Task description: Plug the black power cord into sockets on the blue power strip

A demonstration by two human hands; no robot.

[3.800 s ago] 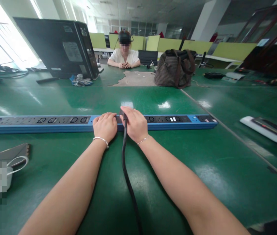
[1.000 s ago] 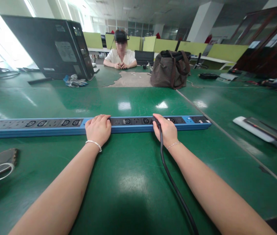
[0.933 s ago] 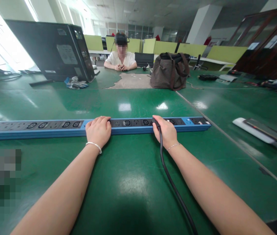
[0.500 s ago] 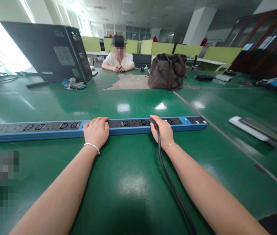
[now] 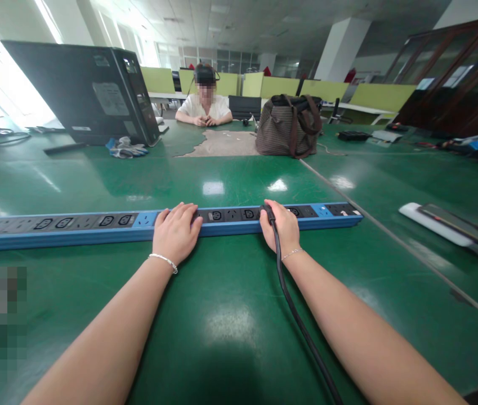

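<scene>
A long blue power strip (image 5: pixel 230 228) with rows of black sockets lies across the green table. My left hand (image 5: pixel 175 230) rests on top of the strip left of the middle, its fingers laid over the sockets and its thumb apart. Further right, my right hand (image 5: pixel 284 225) is closed around a black power plug (image 5: pixel 266 212), which is at the sockets; how deep it sits is hidden by my fingers. From the plug a black cable (image 5: pixel 293 309) runs down toward me between my forearms.
Beyond the strip stand a black computer case (image 5: pixel 90 93) and a brown bag (image 5: pixel 281 126), with work gloves (image 5: pixel 126 148) by the case. A person (image 5: pixel 205 104) sits across the table (image 5: pixel 230 174). A white-and-dark flat object (image 5: pixel 437 225) lies at right.
My left hand has slid a little to the right along the strip, and its thumb has come away from the fingers. My right hand keeps its hold on the plug.
</scene>
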